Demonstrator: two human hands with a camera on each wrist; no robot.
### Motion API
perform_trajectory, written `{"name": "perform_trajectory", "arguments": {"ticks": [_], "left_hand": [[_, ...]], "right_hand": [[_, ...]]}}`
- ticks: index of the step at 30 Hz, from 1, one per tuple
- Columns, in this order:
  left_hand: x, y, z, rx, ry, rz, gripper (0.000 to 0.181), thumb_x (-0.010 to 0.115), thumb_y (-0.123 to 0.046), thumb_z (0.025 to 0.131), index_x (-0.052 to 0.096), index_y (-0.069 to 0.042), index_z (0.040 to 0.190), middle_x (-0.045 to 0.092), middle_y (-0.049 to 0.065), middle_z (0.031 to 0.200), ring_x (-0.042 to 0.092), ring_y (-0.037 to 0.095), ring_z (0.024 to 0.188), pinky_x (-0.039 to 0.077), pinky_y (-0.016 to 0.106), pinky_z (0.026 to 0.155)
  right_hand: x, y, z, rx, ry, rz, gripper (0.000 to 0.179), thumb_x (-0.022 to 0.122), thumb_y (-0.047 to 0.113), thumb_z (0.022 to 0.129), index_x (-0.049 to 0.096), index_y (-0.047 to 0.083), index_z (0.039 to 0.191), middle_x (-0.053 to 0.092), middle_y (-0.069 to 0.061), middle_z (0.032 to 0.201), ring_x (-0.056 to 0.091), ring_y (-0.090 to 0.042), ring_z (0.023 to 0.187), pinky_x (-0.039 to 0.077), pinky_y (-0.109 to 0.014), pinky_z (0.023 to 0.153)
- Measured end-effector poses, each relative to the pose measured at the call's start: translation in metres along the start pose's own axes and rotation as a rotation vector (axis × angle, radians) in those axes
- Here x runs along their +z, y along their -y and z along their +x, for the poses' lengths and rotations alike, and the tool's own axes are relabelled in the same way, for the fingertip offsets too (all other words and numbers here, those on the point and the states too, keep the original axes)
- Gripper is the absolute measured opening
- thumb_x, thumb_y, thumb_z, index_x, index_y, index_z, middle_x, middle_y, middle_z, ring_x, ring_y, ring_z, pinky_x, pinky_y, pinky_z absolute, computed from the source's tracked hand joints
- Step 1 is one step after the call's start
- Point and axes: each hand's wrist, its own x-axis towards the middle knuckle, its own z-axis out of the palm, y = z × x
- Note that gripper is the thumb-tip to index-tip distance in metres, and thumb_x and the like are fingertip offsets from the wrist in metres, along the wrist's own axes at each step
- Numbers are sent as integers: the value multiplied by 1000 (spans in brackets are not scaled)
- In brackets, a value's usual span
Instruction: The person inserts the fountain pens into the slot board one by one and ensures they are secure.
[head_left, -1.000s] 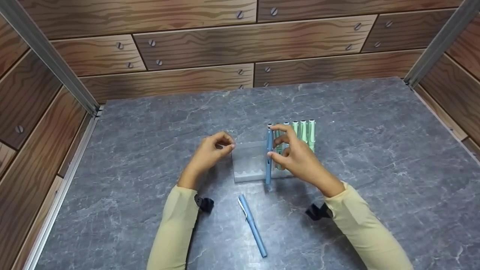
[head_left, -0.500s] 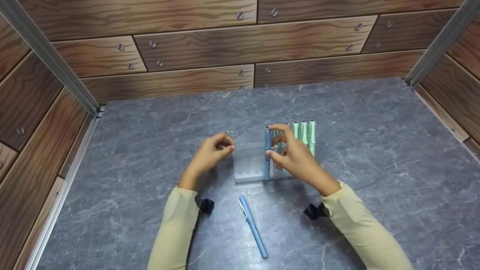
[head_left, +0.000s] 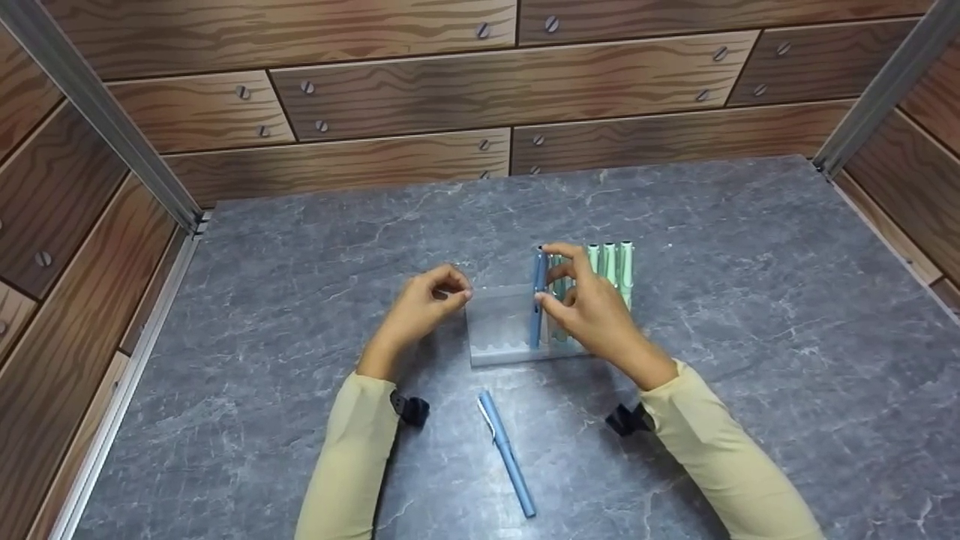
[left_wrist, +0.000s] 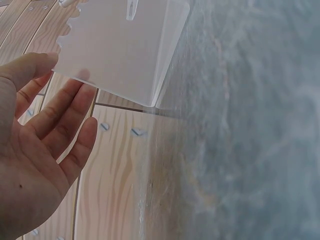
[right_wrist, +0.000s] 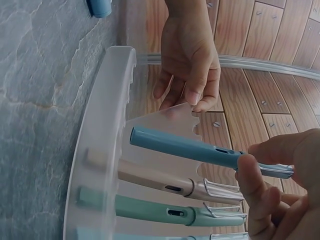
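In the head view my left hand [head_left: 420, 307] holds the left edge of a frosted clear pen stand [head_left: 499, 311]. The left wrist view shows thumb and fingers pinching the stand's panel [left_wrist: 115, 55] near its notched edge. My right hand [head_left: 600, 311] pinches a blue pen [head_left: 537, 311] by its clip end, upright in the head view. In the right wrist view this blue pen [right_wrist: 185, 148] lies over the stand, its lower end just inside the scalloped front ledge [right_wrist: 100, 115]. Beside it in the stand are a champagne pen [right_wrist: 155, 180] and a green pen [right_wrist: 150, 209].
Several light green pens [head_left: 610, 262] stand at the rack's right end, partly behind my right hand. Another blue pen [head_left: 507, 457] lies on the grey marbled table [head_left: 300, 300] between my forearms. Wood-patterned walls [head_left: 390, 97] enclose the table's back and sides.
My right hand has moved the blue pen slightly up and away, so its lower end has passed from in front of the ledge to over it. My left hand stays on the stand.
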Motion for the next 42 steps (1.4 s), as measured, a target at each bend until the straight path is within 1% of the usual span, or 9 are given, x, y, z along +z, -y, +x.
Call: {"name": "perform_trajectory", "arguments": {"ticks": [6,12,17,23,31,36,42], "left_hand": [[0,2,-1,-4,-2,0,10,66,-10,89,64,-3,96,69,13,99,65,26,98,52,42,90],[0,4,-2,11,-11,31,10,65,-12,90,65,-4,95,69,12,98,65,25,98,52,42,88],[1,3,-1,2,-11,23,10,65,-12,90,65,-4,96,70,12,98,65,26,99,52,43,90],[2,2,-2,3,-13,18,10,66,-11,89,65,-3,95,70,13,97,65,26,97,52,42,89],[1,1,-1,21,-10,26,10,65,-11,89,64,-3,95,70,13,97,66,26,97,53,41,89],[1,0,0,17,-8,11,10,66,-10,89,64,-2,96,69,14,98,66,28,98,52,43,90],[1,-1,-1,15,-15,48,8,65,-12,90,65,-5,95,70,11,97,66,25,99,52,41,88]], "right_hand": [[2,-1,0,-9,-12,-17,59,69,9,87,36,16,136,67,-11,98,51,-6,49,41,-20,43],[5,0,1,-14,-16,-26,59,70,9,87,37,15,135,68,-10,98,53,-6,49,42,-21,44],[9,-1,1,-28,-32,-76,58,72,10,85,39,15,132,69,-9,97,53,-7,50,41,-22,43],[12,-3,-1,-25,-19,-113,58,73,10,84,39,16,131,70,-10,97,54,-9,51,41,-23,44],[13,-3,-1,-22,-18,-132,59,73,11,83,39,16,130,70,-10,97,51,-9,52,41,-23,44],[14,-3,-1,-23,-26,-144,59,74,12,83,39,16,130,71,-9,96,51,-9,52,41,-24,45],[14,-5,-2,-37,-30,-138,59,73,12,83,38,15,130,71,-10,96,51,-9,52,40,-23,44]]}}
